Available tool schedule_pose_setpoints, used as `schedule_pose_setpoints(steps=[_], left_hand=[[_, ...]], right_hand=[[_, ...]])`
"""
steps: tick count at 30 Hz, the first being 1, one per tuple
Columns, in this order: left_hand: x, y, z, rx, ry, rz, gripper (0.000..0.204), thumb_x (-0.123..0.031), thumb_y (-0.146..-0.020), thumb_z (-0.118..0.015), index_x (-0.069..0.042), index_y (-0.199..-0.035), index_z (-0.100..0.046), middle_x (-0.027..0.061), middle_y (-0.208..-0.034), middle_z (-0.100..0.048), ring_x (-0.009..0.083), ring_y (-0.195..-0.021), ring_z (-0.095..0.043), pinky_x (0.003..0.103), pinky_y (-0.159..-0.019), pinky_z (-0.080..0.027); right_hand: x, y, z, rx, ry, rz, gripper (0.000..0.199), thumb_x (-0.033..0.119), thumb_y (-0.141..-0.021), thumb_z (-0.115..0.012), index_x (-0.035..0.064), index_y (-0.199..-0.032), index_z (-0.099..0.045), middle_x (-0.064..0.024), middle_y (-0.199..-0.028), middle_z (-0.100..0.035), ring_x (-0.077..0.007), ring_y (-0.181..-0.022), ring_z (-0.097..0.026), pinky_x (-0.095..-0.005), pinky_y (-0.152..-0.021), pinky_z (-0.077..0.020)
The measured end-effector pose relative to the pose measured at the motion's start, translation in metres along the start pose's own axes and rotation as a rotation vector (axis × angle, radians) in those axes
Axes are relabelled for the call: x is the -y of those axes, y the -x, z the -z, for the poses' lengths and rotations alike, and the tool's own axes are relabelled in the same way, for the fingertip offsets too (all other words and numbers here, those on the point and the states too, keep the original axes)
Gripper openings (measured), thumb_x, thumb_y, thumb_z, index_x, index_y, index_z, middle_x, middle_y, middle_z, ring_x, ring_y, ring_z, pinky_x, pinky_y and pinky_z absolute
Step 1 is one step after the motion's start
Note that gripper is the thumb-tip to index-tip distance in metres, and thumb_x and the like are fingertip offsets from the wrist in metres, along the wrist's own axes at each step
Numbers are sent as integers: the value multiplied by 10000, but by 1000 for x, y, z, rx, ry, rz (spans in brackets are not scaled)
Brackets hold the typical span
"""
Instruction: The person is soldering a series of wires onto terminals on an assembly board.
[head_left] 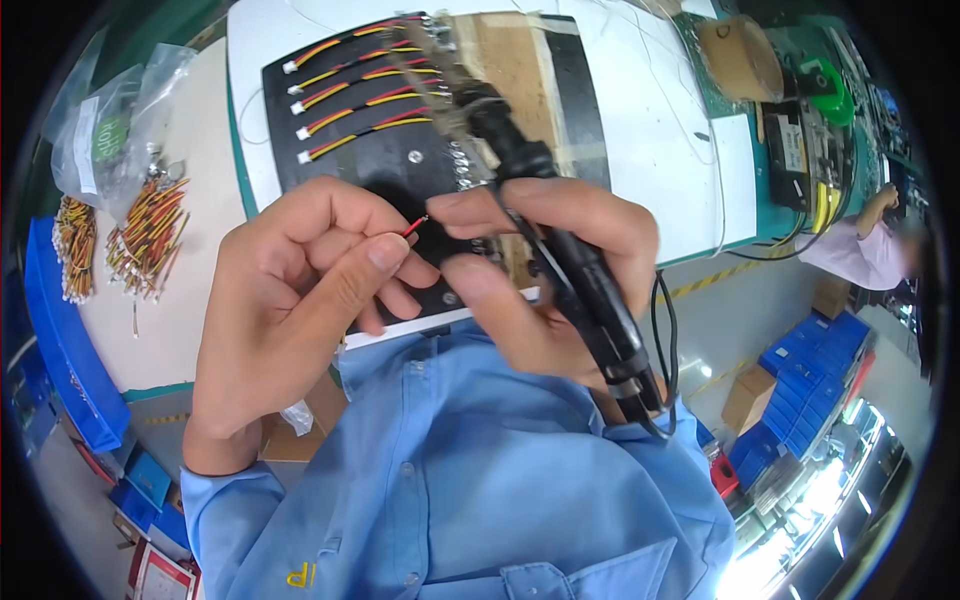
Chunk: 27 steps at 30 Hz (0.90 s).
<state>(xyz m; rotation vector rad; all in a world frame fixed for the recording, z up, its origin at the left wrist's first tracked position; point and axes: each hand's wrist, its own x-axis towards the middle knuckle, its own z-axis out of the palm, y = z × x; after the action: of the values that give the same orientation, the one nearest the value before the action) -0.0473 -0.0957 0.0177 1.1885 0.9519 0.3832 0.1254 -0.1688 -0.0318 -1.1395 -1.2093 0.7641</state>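
"Hands first: how do they stand?"

"The left hand (300, 270) pinches a short red wire (413, 227) between thumb and fingertips, its bare metal end poking out to the right. The right hand (605, 220) is wrapped round a black corded handheld tool (590, 290), its thumb and index finger a little spread near that bare end."

"Is the right hand touching the wire?"

"I can't tell; those fingertips are blurred and very near it."

"Where exactly is the wire?"

"Mid-view, above the near part of the black board (400, 165). Farther up that board, five wire leads (350, 140) lie in a row, red, yellow and black, white connectors at their left ends."

"And around the board?"

"Well to the left, two bundles of similar leads (150, 235) lie by a clear plastic bag (100, 145), with a blue bin (65, 340) nearby. Over on the right, a brown roll (740, 60), and beyond it a co-worker's pale sleeve (870, 255)."
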Motion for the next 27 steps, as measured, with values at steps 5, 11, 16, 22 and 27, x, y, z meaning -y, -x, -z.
schedule_pose_setpoints(steps=[5, 11, 16, 22, 27], left_hand=[[2, 5, -17, -29, -10, -53, 142, -109, -946, -573, 30, -969, -561, 91, -817, -656, 54, -613, -544, 179, -537, -404], [3, 5, -25, -25, 11, -82, 143, -128, -941, -585, 13, -930, -561, 119, -832, -679, 47, -601, -527, 178, -539, -402], [6, 6, -30, -82, 57, -146, 145, -127, -939, -590, 12, -919, -559, 113, -802, -673, 45, -595, -525, 177, -541, -400], [9, 5, -25, -90, -34, -157, 100, -60, -935, -583, 38, -951, -568, 83, -826, -646, 65, -722, -565, 200, -651, -452], [9, 4, -22, -154, -69, -135, 97, -44, -926, -598, 47, -953, -580, 58, -826, -629, 71, -761, -575, 203, -694, -470]], right_hand=[[-3, -1, -3, -43, -55, 75, 411, -57, -769, -714, 1, -1111, -493, -153, -915, -655, -158, -797, -678, -259, -684, -544], [-2, 1, 12, 132, -115, 0, 520, -123, -814, -632, -13, -1219, -325, -214, -961, -628, -218, -873, -674, -326, -751, -589], [-6, 8, 0, -73, -292, -65, 418, -74, -795, -684, -8, -1153, -479, -116, -847, -656, -135, -785, -671, -248, -675, -545], [-8, 6, -5, -75, -334, -28, 410, -95, -796, -664, -15, -1152, -480, -113, -844, -654, -134, -773, -667, -249, -671, -544], [-15, 9, -11, -151, -177, 47, 407, -89, -785, -684, -8, -1138, -499, -108, -872, -658, -123, -774, -663, -243, -660, -541]])
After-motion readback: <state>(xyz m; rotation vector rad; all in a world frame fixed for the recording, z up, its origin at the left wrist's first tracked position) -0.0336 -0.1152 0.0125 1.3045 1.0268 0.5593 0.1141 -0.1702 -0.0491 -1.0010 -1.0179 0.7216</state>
